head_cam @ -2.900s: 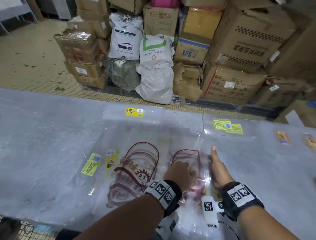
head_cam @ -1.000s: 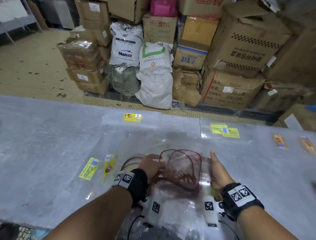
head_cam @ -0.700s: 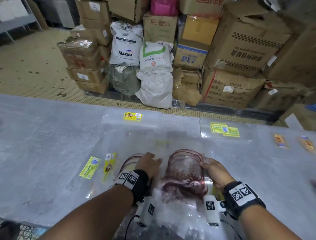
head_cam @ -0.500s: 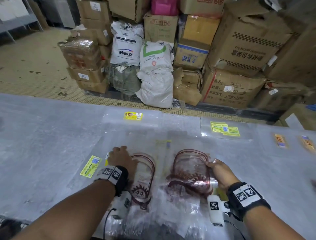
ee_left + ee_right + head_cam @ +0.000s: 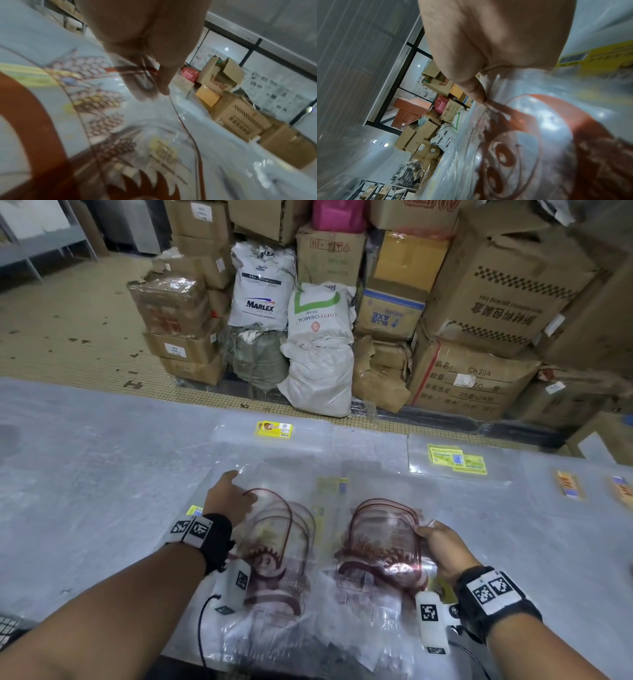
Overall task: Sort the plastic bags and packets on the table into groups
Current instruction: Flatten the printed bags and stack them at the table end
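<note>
Two stacks of clear bags printed with red arches and a cartoon face lie side by side near the table's front edge. My left hand [image 5: 236, 494] pinches the top left corner of the left stack [image 5: 277, 546]; in the left wrist view its fingers [image 5: 163, 81] close on the film [image 5: 120, 148], one finger showing through it. My right hand [image 5: 435, 539] grips the right edge of the right stack [image 5: 380, 542], thumb on top and fingers underneath. The right wrist view shows that thumb [image 5: 476, 93] pressed on the bag [image 5: 539, 135].
The grey table [image 5: 85, 474] holds clear bags with yellow labels at the far middle [image 5: 274, 429] and far right [image 5: 457, 460]. Small orange packets [image 5: 567, 489] lie at the right edge. Cardboard boxes and white sacks [image 5: 318, 347] stand on the floor beyond the table.
One pile held between both hands has been split. My left hand carried part of it to the left and then slid up to its top corner. The right hand took hold of the right stack's edge.
</note>
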A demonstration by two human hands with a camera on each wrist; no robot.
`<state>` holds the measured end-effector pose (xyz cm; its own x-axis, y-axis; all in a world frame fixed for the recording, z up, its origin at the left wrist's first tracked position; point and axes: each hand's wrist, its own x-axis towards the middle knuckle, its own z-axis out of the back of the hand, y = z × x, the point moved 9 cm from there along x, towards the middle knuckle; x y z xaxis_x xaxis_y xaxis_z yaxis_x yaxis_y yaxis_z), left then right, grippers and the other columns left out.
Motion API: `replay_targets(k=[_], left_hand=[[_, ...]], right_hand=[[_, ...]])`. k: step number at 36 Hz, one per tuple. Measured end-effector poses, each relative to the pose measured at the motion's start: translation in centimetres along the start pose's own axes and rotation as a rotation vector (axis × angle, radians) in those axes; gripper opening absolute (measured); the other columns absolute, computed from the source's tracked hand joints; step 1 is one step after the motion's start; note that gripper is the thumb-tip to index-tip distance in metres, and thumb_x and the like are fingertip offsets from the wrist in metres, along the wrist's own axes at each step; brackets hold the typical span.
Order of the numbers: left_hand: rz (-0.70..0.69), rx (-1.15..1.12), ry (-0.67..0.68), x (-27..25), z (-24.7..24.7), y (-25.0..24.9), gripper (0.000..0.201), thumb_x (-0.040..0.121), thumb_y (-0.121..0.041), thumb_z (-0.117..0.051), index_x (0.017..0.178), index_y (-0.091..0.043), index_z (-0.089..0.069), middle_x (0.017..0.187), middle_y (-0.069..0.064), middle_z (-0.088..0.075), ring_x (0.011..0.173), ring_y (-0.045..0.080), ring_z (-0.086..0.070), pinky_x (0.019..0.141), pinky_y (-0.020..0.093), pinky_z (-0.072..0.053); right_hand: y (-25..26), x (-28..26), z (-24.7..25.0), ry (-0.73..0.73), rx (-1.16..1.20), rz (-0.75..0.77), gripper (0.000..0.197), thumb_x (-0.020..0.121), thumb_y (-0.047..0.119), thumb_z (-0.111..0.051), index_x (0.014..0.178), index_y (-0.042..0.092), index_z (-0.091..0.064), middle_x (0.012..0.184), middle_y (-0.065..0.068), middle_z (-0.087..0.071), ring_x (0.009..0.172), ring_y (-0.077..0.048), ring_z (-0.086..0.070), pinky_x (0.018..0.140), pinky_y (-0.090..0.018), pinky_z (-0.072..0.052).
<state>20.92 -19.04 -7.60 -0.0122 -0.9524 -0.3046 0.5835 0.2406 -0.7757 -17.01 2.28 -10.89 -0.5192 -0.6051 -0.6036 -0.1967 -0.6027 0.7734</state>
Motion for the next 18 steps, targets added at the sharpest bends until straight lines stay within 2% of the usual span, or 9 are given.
replay_targets(k=[3,6,12,14,16,18], left_hand=[[-0.037,-0.141,0.085,-0.9,-0.9,-2.5,0.054,0.089,-0.005,-0.067,0.138,-0.012,-0.045,0.086,0.01,-0.062,0.065,0.026,-0.064,0.055,0.031,-0.052],[-0.057,-0.288,0.226,-2.3,-2.2,-5.2,0.052,0.088,0.0,-0.069,0.134,-0.015,-0.048,0.089,0.013,-0.063,0.056,0.021,-0.065,0.047,0.029,-0.05],[-0.06,-0.439,0.43,-4.9,-4.6,-9.8,0.057,0.088,-0.005,-0.072,0.138,-0.011,-0.045,0.097,0.009,-0.07,0.063,0.019,-0.069,0.048,0.026,-0.05],[-0.077,-0.445,0.491,-5.7,-5.4,-11.2,0.059,0.088,-0.007,-0.072,0.139,-0.013,-0.043,0.104,0.012,-0.07,0.065,0.019,-0.068,0.049,0.026,-0.05],[-0.095,-0.454,0.534,-6.4,-6.1,-12.4,0.061,0.088,-0.009,-0.072,0.141,-0.016,-0.041,0.114,0.016,-0.067,0.066,0.018,-0.067,0.049,0.025,-0.049],[-0.091,-0.48,0.55,-6.8,-7.0,-13.0,0.062,0.088,-0.01,-0.072,0.141,-0.016,-0.041,0.116,0.017,-0.067,0.065,0.017,-0.067,0.048,0.025,-0.049]], right_hand=[[-0.1,-0.1,-0.2,0.008,-0.006,-0.002,0.009,0.097,0.003,-0.052,0.09,0.003,-0.058,0.086,-0.019,-0.069,0.079,-0.032,-0.067,0.083,-0.043,-0.053],[-0.1,-0.3,-0.3,0.008,-0.014,0.0,0.009,0.097,0.004,-0.051,0.092,0.003,-0.059,0.09,-0.02,-0.07,0.081,-0.032,-0.067,0.083,-0.043,-0.053],[-0.1,-0.7,-0.5,0.017,0.019,-0.001,0.01,0.097,0.004,-0.05,0.091,0.003,-0.058,0.087,-0.02,-0.07,0.079,-0.032,-0.068,0.077,-0.041,-0.054],[0.2,-0.9,-0.5,0.018,0.018,0.008,0.01,0.098,0.003,-0.049,0.092,0.002,-0.058,0.089,-0.021,-0.069,0.079,-0.032,-0.067,0.078,-0.041,-0.054],[0.4,-1.2,-0.6,0.028,0.026,0.004,0.011,0.098,0.002,-0.048,0.093,0.001,-0.058,0.09,-0.021,-0.069,0.079,-0.032,-0.067,0.074,-0.039,-0.055],[0.2,-1.2,-0.8,0.035,0.037,-0.005,0.01,0.098,0.002,-0.048,0.094,0.001,-0.058,0.092,-0.022,-0.069,0.082,-0.033,-0.068,0.075,-0.04,-0.055]])
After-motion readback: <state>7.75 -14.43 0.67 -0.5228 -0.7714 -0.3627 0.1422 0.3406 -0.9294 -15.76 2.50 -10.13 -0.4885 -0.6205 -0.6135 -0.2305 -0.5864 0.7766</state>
